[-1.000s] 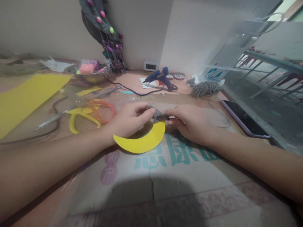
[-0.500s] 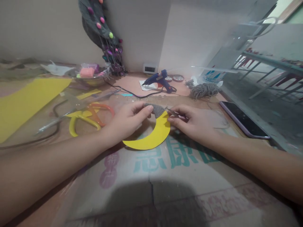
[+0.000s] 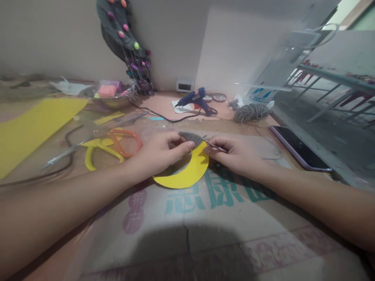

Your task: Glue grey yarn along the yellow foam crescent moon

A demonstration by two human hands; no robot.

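Note:
My left hand [image 3: 171, 153] is closed on a yellow paper crescent [image 3: 183, 177], thumb on top. Grey yarn [image 3: 191, 137] covers the crescent's upper end, and its lower part is bare. My right hand [image 3: 227, 150] pinches a slim pointed tool that looks like tweezers [image 3: 216, 146]. Its tip meets the edge of the yarn-covered part, where a short yarn end sticks out. The fingers of my right hand are beside the crescent's right edge. My left fingertips are hidden behind the piece.
Scissors with orange and yellow handles [image 3: 127, 143] lie left, near a yellow sheet [image 3: 38, 125]. Behind are a blue glue gun [image 3: 191, 98] with its cord, a grey yarn bundle [image 3: 252, 113] and a bowl [image 3: 113, 101]. A phone [image 3: 300, 148] lies right. A decorated grey crescent [image 3: 117, 31] hangs behind.
The crescent has tilted slightly and dropped a little toward me. My left thumb has slid right onto the yarn, and the tweezers have turned slightly flatter.

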